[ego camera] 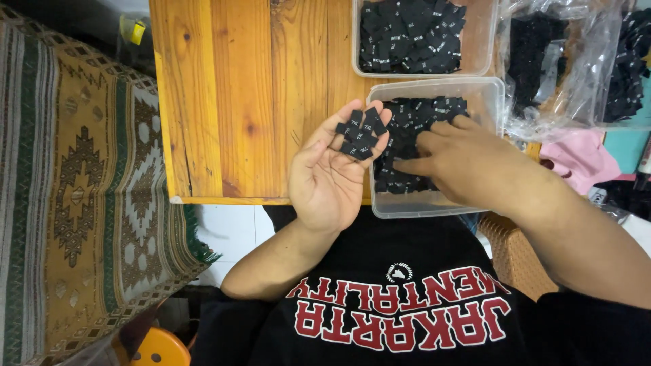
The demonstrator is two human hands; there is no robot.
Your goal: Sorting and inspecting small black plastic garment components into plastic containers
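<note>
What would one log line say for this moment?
left hand: palm up, holding black labels | right hand: reaching into near clear tub of labels | surface: wooden table

We see bare wooden table (237, 102) open from nine to twelve o'clock of our left hand (332, 169), so passage is free there. At three o'clock the near clear tub (491, 88) and our right hand (468, 163) block. At one o'clock stands a second tub (481, 41); crumpled plastic bags (583, 61) crowd the far right.
</note>
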